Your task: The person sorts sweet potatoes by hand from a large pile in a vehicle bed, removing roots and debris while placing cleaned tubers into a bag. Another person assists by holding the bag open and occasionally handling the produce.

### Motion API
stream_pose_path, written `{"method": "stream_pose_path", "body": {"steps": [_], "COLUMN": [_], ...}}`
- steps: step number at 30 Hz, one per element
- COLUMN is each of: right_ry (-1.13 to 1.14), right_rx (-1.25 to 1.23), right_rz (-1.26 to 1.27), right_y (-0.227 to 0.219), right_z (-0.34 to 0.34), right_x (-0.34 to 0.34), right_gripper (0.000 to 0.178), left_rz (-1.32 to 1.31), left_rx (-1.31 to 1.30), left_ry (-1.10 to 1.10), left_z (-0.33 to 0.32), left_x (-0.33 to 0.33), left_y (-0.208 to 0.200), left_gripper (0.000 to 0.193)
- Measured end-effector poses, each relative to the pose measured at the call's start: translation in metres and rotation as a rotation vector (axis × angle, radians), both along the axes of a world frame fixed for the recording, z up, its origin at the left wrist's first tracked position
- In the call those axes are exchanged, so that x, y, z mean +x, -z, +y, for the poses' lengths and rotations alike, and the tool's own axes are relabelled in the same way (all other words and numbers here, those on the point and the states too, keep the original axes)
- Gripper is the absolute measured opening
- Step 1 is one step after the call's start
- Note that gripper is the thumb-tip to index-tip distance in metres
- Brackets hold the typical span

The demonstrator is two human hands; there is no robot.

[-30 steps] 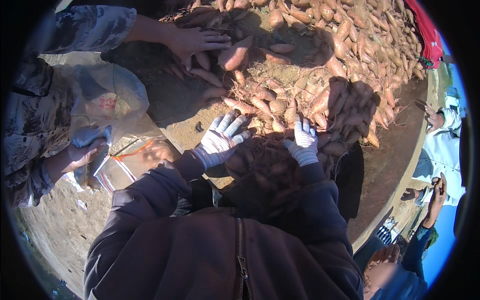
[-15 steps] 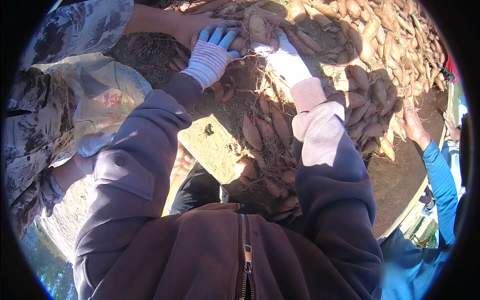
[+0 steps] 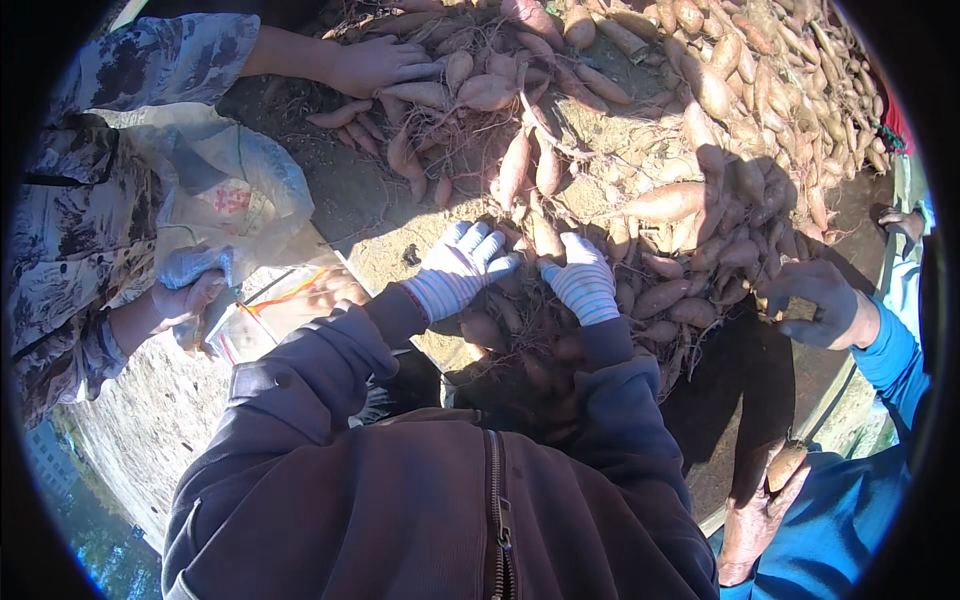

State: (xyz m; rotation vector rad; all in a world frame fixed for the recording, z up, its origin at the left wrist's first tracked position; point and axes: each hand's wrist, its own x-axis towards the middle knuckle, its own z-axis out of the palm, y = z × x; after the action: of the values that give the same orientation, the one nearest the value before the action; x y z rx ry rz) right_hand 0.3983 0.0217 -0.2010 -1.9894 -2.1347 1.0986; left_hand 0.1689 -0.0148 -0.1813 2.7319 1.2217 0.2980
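My left hand [image 3: 460,268], in a white glove with coloured stripes, lies with fingers spread over the near sweet potatoes [image 3: 482,330]. Beside it, my right hand [image 3: 583,280] wears a matching glove. Its thumb and fingers are apart, against the side of a slim upright sweet potato [image 3: 546,238] and the roots around it. The undersides of both hands are hidden. Just beyond them lie more reddish sweet potatoes [image 3: 513,170] with stringy roots.
A large heap of sweet potatoes [image 3: 770,90] spreads across the far right. At left, a person in a patterned sleeve [image 3: 165,55] has a bare hand [image 3: 375,66] on the potatoes, near a translucent plastic bag [image 3: 225,175]. At right, a blue-sleeved person's gloved hand [image 3: 815,300] reaches in.
Both my hands have come back toward my body from the far potatoes, sweeping across the rooty clump. The right-hand person's gloved hand and a hand holding a sweet potato have come into view.
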Motion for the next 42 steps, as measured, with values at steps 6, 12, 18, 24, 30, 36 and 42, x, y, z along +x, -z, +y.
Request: {"method": "stream_pose_path", "body": {"steps": [6, 12, 18, 24, 30, 36, 42], "right_ry": [0.728, 0.123, 0.067, -0.156, -0.472, 0.159, -0.167], "right_rx": [-0.185, 0.189, -0.145, -0.112, 0.132, -0.423, 0.268], "right_rz": [1.062, 0.812, 0.52, 0.211, 0.545, 0.804, -0.259], "right_y": [-0.052, -0.074, -0.108, -0.13, -0.135, -0.183, -0.032], "right_z": [-0.009, -0.02, -0.052, -0.078, -0.106, -0.053, -0.039], "right_x": [0.027, -0.013, -0.056, -0.068, -0.076, -0.074, -0.04], "right_gripper": [0.066, 0.054, 0.044, 0.038, 0.028, 0.017, 0.05], "left_rz": [-0.137, -2.094, -2.343, -2.345, -2.263, -2.106, -1.663], "left_rx": [-0.429, -1.461, -1.339, -1.225, -1.326, -1.077, -0.504], "left_ry": [-0.533, -0.47, -0.607, -0.657, -0.786, -1.217, -1.986], "left_z": [0.001, -0.018, -0.025, -0.043, -0.069, -0.183, -0.371], "left_x": [-0.027, -0.017, -0.016, -0.017, -0.03, -0.1, -0.233], "left_y": [-0.04, -0.087, -0.112, -0.091, -0.08, -0.097, -0.032], "left_gripper": [0.048, 0.067, 0.021, 0.039, 0.037, 0.059, 0.058]}}
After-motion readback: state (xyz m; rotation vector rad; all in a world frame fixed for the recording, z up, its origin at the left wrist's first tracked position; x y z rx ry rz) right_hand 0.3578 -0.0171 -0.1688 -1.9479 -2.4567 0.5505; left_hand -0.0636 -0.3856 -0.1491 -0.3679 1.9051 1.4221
